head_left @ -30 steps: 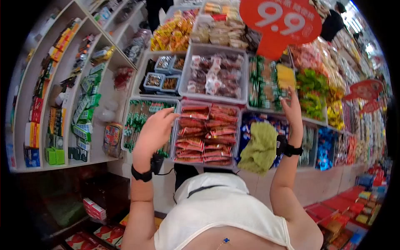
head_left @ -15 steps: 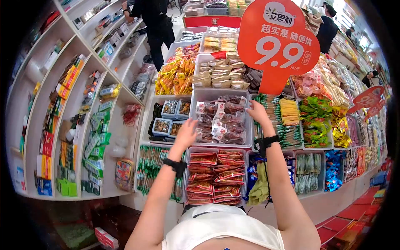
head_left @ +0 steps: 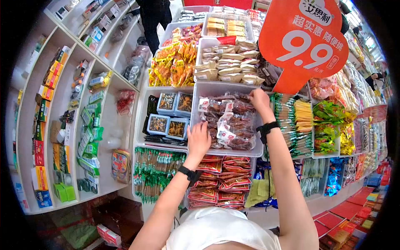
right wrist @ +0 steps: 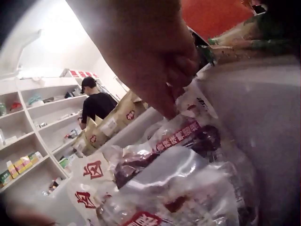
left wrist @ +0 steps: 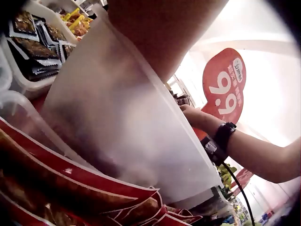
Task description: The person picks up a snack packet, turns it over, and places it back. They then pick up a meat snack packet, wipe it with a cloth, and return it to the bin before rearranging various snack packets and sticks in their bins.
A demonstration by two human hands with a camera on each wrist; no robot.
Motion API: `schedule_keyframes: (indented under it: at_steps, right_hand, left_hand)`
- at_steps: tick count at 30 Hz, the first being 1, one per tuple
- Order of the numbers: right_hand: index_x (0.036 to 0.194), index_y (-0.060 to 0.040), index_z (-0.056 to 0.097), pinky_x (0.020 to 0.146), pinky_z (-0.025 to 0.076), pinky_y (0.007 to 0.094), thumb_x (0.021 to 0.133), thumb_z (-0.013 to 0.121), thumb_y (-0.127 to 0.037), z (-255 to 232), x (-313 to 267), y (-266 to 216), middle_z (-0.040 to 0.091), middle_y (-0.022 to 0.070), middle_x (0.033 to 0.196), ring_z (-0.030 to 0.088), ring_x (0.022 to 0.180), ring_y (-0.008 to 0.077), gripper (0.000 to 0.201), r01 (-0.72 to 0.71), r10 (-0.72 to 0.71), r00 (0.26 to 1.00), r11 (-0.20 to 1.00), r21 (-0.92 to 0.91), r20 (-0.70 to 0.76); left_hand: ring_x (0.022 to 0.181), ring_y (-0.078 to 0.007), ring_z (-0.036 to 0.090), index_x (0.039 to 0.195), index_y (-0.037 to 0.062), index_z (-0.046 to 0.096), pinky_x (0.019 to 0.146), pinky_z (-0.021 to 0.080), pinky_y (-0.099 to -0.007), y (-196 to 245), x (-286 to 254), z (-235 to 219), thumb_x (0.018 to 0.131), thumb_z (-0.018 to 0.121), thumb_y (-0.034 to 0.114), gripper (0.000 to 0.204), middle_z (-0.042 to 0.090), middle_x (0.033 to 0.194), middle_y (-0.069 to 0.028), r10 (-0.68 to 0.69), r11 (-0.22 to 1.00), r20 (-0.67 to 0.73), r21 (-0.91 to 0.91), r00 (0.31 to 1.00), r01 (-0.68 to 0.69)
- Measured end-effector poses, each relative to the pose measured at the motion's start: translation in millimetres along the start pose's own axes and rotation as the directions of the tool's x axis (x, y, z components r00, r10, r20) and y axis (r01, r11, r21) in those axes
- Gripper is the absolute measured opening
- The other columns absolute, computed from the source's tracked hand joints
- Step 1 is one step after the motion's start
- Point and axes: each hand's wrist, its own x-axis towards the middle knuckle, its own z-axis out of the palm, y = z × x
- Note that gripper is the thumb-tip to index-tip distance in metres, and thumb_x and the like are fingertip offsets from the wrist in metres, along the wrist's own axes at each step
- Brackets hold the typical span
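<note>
A translucent white bin (head_left: 212,88) holds several clear vacuum packets of dark brown food (head_left: 241,125) with white-and-red labels. My left hand (head_left: 199,141) is over the bin's near left edge, fingers extended onto the packets there. In the left wrist view the bin's wall (left wrist: 136,113) hides those fingers. At the far right corner of the bin, my right hand (head_left: 260,101) has its fingers bent down among the packets. The right wrist view shows the thumb and curled fingers of this hand (right wrist: 155,61) pinching the edge of a clear packet (right wrist: 188,127).
Left of the bin is a tray of small square packs (head_left: 168,127); nearer me lie red packets (head_left: 221,179) and green-ended sticks (head_left: 158,171). A large red price sign (head_left: 302,46) stands at the right. White shelves (head_left: 25,137) line the left. Someone in black (head_left: 154,18) stands behind.
Both hands have come down onto the packets in the bin, the left from above the square packs and near red packets, the right from over the green sticks. The head view has shifted too.
</note>
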Motion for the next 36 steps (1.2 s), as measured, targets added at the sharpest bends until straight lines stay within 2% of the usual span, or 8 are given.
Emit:
schedule_keyframes:
  at_steps: [9, 14, 17, 20, 24, 29, 31, 36]
  right_hand:
    - [0.086, -0.0036, 0.065, 0.069, 0.049, 0.0393, 0.082, 0.061, -0.017, -77, -35, 10, 0.063, 0.0142, 0.083, 0.062, 0.081, 0.033, 0.014, 0.144, -0.094, 0.971, 0.964, 0.224, -0.221]
    - [0.089, -0.0004, 0.062, 0.064, 0.048, 0.0271, 0.087, 0.059, -0.01, -93, -99, -15, 0.065, 0.0064, 0.076, 0.062, 0.071, 0.0131, 0.01, 0.032, -0.039, 0.999, 0.688, 0.725, -0.007]
    - [0.09, -0.0017, 0.06, 0.062, 0.047, 0.0225, 0.089, 0.059, -0.009, -80, -157, -53, 0.06, 0.0002, 0.072, 0.059, 0.069, 0.0077, 0.007, -0.079, -0.181, 0.967, 0.465, 0.882, 0.182]
    - [0.091, -0.0018, 0.059, 0.059, 0.045, 0.0201, 0.091, 0.058, -0.008, -52, -192, -70, 0.056, -0.0017, 0.07, 0.056, 0.065, 0.0052, 0.006, -0.221, -0.202, 0.918, 0.456, 0.862, 0.342]
    - [0.094, -0.0006, 0.058, 0.056, 0.046, 0.0219, 0.091, 0.057, -0.007, -42, -210, -67, 0.059, 0.0004, 0.072, 0.057, 0.062, 0.0068, 0.007, -0.333, -0.206, 0.876, 0.397, 0.855, 0.436]
    - [0.095, 0.0006, 0.057, 0.064, 0.051, 0.0239, 0.091, 0.056, -0.007, -27, -222, -58, 0.063, 0.0027, 0.076, 0.064, 0.073, 0.0098, 0.009, -0.388, -0.11, 0.89, 0.327, 0.862, 0.442]
    - [0.103, 0.0007, 0.056, 0.068, 0.051, 0.0239, 0.089, 0.059, -0.006, -35, -232, -60, 0.062, 0.004, 0.087, 0.063, 0.078, 0.011, 0.016, -0.385, -0.123, 0.885, 0.352, 0.853, 0.45]
    - [0.125, -0.0042, 0.045, 0.069, 0.051, 0.0268, 0.081, 0.068, -0.01, -55, -236, -70, 0.059, 0.0101, 0.102, 0.061, 0.08, 0.0134, 0.05, -0.25, -0.197, 0.889, 0.548, 0.799, 0.414]
  left_hand:
    - [0.108, -0.0272, 0.05, 0.123, 0.0068, 0.051, 0.105, 0.026, -0.0542, -2, -3, 3, 0.078, 0.061, 0.018, 0.048, 0.055, 0.111, -0.0108, -0.004, 1.0, -0.001, -0.004, 1.0, 0.004]
    - [0.11, -0.0297, 0.051, 0.125, 0.0058, 0.051, 0.109, 0.02, -0.0553, 7, -6, -8, 0.085, 0.061, 0.029, 0.047, 0.057, 0.113, -0.0125, -0.054, 0.946, 0.061, -0.317, 0.997, 0.071]
    - [0.105, -0.0186, 0.056, 0.127, 0.0051, 0.048, 0.095, 0.043, -0.0401, 19, -19, 9, 0.091, 0.055, 0.015, 0.038, 0.055, 0.115, -0.0121, -0.102, 0.317, 0.311, -0.89, 0.945, 0.327]
    - [0.108, -0.0161, 0.05, 0.133, 0.0046, 0.039, 0.088, 0.044, -0.0289, 40, -46, -27, 0.096, 0.049, 0.012, 0.039, 0.05, 0.119, -0.0057, -0.017, -0.131, 0.598, -0.796, 0.801, 0.591]
    - [0.107, -0.0098, 0.048, 0.129, 0.0023, 0.039, 0.087, 0.042, -0.0247, 36, -66, -5, 0.098, 0.048, 0.022, 0.038, 0.051, 0.117, -0.0047, -0.01, 0.086, 0.326, -0.942, 0.945, 0.326]
    - [0.095, -0.0088, 0.051, 0.123, 0.0058, 0.042, 0.082, 0.042, -0.0241, 53, -57, -23, 0.098, 0.049, 0.034, 0.038, 0.057, 0.108, -0.0044, 0.11, -0.041, 0.422, -0.902, 0.9, 0.429]
    - [0.093, -0.0083, 0.051, 0.118, 0.0027, 0.049, 0.079, 0.042, -0.023, 56, -52, -27, 0.098, 0.048, 0.033, 0.036, 0.057, 0.106, -0.0023, 0.022, 0.254, 0.319, -0.918, 0.948, 0.303]
    - [0.077, -0.0098, 0.054, 0.108, -0.0058, 0.056, 0.067, 0.044, -0.0282, 43, -22, -28, 0.096, 0.05, 0.03, 0.038, 0.061, 0.086, -0.0041, -0.053, 0.38, 0.488, -0.797, 0.871, 0.47]
